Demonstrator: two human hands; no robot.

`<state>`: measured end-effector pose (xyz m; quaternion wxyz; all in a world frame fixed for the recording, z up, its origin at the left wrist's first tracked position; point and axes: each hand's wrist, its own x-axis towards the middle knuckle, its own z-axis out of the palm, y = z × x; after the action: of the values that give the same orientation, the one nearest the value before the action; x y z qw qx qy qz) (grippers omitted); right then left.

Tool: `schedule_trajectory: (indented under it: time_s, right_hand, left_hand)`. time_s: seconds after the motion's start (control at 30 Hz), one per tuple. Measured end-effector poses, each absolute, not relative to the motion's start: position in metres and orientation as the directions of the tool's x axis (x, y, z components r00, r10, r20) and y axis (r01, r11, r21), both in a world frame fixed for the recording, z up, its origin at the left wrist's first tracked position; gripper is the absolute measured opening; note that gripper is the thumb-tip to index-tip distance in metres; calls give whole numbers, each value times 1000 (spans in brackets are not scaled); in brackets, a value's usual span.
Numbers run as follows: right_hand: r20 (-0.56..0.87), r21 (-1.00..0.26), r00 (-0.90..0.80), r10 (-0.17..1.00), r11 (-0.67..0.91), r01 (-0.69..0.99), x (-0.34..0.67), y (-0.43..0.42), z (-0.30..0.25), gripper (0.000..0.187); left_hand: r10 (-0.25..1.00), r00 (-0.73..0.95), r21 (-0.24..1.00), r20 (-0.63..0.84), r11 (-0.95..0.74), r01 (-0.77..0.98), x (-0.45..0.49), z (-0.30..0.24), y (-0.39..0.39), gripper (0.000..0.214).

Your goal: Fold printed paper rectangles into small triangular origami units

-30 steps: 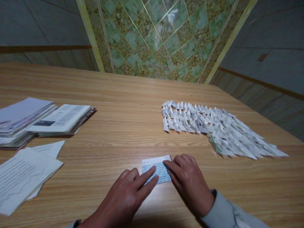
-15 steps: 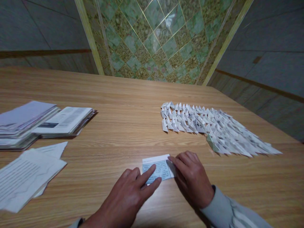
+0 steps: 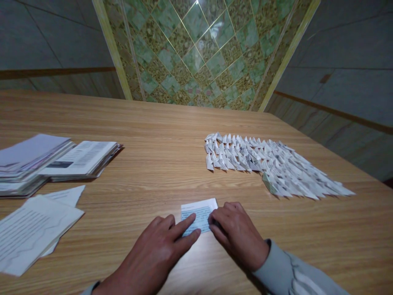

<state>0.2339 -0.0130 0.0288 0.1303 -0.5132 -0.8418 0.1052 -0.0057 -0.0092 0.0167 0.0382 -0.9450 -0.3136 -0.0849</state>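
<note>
- Work in hand: one printed paper slip (image 3: 201,211), blue-tinted with a white band along its far side, lies flat on the desk (image 3: 153,123), well apart from the desk's far edge and facing the person; the desk's near edge is out of view.
- Left hand (image 3: 159,246), one: unclenched, grasping nothing; index finger and thumb rest apart on the slip, seemingly to pin it.
- Right hand (image 3: 238,235), one: fingers curled at the slip's right edge; whether they pinch the paper or only press it cannot be told.
- Step, as judged: a fold or crease is being worked at that right edge.
- Next move, as judged: it calls for the left fingers to hold the slip steady while the right fingertips align and flatten the edge.
- Folded paper pieces (image 3: 242,157): dozens, too crowded for an exact count, set in rows toward the desk's right edge; one greenish piece (image 3: 268,183) sits at the front of the group.
- Paper stacks, two, adjoining, on the desk's left side: one pale-topped (image 3: 33,149), one print-topped (image 3: 86,153).
- Loose sheets (image 3: 39,227): at least two, overlapping, between these stacks and the desk's near left corner, itself unseen.
</note>
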Motion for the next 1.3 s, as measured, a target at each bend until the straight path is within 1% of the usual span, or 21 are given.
schedule_trajectory:
  time_s: [0.1,0.23,0.33,0.37,0.43,0.57,0.7,0.77,0.83,0.87,0.93,0.97,1.03,1.07,1.1,1.17,1.23,1.3]
  right_hand:
    - [143,-262,-447,883,469,843,233,-12,32,6]
    - [243,-224,-524,816,573,788,231,-11,32,4]
    - [260,-222,-555,790,608,762,227,-12,32,2]
    - [254,-226,-554,793,605,763,226,-12,33,2]
    - [257,-221,-559,789,611,760,223,-13,34,11]
    - [388,-152,-561,731,651,744,217,-12,31,17]
    - [494,-138,-552,672,687,713,209,-14,27,24]
    - [518,-135,-563,643,712,689,207,-17,29,26]
    - [522,-171,-561,643,723,669,207,-18,32,24]
    - [523,-215,-542,658,717,663,208,-18,34,21]
    - [537,-337,-461,706,681,650,211,-17,38,9]
    - [552,-401,-397,734,651,645,213,-16,39,7]
    - [587,-506,-243,772,584,635,216,-14,40,18]
    - [598,-541,-175,782,555,632,217,-12,40,19]
    - [602,-568,-126,789,533,627,217,-11,39,16]
    - [594,-598,-91,800,514,615,218,-10,37,10]
    - [585,-597,-127,801,531,601,217,-11,35,11]
    - [586,-561,-199,786,570,600,216,-12,35,21]
  left_hand:
    - [558,780,-8,282,-812,584,-7,18,-8,27]
    - [552,725,52,413,-809,586,-3,15,-7,29]
    - [552,685,72,475,-800,596,1,12,-5,29]
    - [552,677,81,487,-800,594,2,11,-5,28]
    - [563,655,124,504,-798,590,2,10,-3,24]
    - [599,611,225,517,-784,578,4,14,-3,16]
    - [592,621,233,514,-793,563,8,22,-6,7]
    - [584,619,237,525,-799,553,9,25,-7,13]
    - [579,604,265,548,-804,532,8,26,-7,18]
    - [582,591,292,558,-805,517,7,27,-6,16]
    - [611,539,383,580,-789,481,4,27,-4,13]
    - [640,499,440,584,-767,467,2,27,-2,12]
    - [707,403,545,581,-706,452,-1,27,0,13]
    - [733,362,581,576,-679,449,-3,27,1,14]
    - [748,334,602,574,-662,447,-4,27,2,14]
    - [749,322,611,579,-660,438,-5,27,1,13]
    - [738,344,606,581,-674,423,-5,28,0,12]
    - [715,384,590,584,-699,404,-3,28,-2,10]
